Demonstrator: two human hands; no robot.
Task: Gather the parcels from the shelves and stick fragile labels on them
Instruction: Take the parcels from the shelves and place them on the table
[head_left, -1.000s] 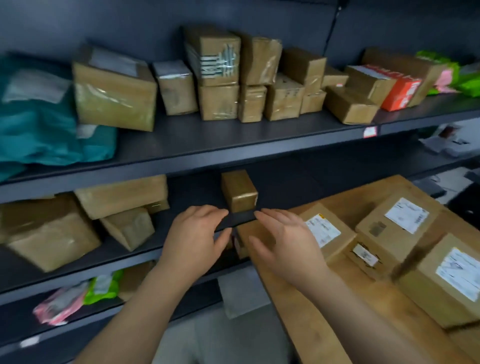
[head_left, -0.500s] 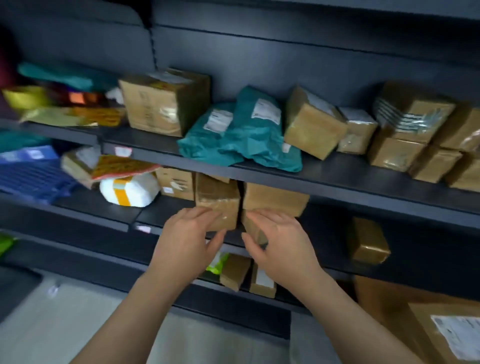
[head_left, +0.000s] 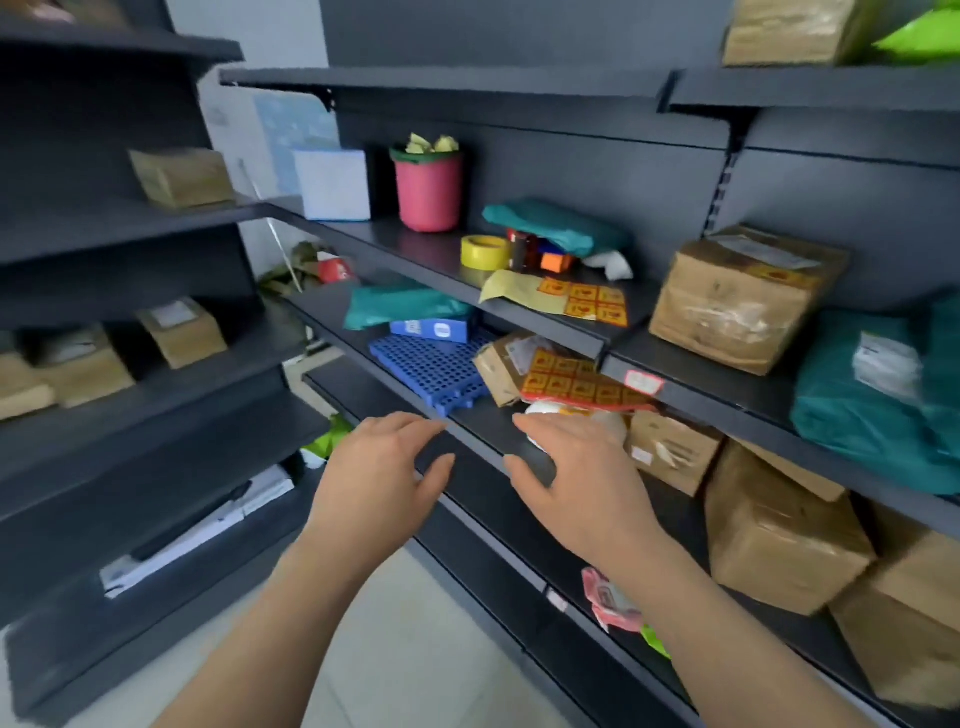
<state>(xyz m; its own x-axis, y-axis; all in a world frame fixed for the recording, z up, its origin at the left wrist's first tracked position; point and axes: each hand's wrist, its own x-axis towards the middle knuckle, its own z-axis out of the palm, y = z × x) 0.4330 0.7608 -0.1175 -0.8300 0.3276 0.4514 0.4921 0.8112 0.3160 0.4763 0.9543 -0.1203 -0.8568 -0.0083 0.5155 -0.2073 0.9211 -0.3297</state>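
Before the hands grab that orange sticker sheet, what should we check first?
1. Hands free: the left hand and right hand are both open and hold nothing. Ok.
2. Sheet in sight: the sticker sheet lies on a box, just beyond the right hand's fingertips. Ok.
3. Stickers left on it: rows of orange squares show. Ok.
4. Stickers say fragile: the print is too blurred. Cannot tell.
5. Parcel ready for a label: neither hand holds one yet. Not ok.
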